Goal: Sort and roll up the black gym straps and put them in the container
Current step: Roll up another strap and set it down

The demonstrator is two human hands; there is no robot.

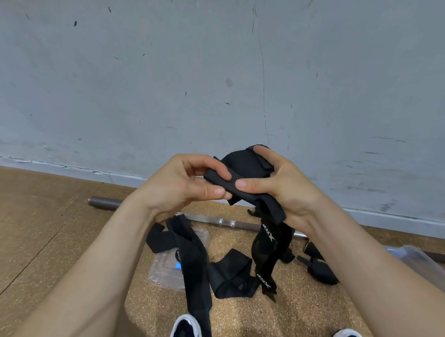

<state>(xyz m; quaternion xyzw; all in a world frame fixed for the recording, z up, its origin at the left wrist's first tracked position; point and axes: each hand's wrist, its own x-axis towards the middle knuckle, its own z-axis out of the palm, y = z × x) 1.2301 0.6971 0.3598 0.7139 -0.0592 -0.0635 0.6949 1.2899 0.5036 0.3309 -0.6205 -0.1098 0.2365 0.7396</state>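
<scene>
I hold a black gym strap (246, 168) up at chest height in front of the wall. My left hand (184, 183) pinches its near end between thumb and fingers. My right hand (282, 187) grips the padded part, thumb on top, and the strap's tail with white lettering (267, 254) hangs down toward the floor. More black straps lie on the cork floor below: a long one (195, 269) over a clear lid, a crumpled one (232, 275), and a wrapped one (318, 264) at right. A clear plastic container (424, 266) sits at the right edge, partly hidden by my forearm.
A clear plastic lid (165, 274) with a blue label lies flat under the long strap. A metal barbell (224, 222) runs along the floor by the grey wall (225, 73). My two sneakers (186, 336) show at the bottom. Wooden flooring lies to the left.
</scene>
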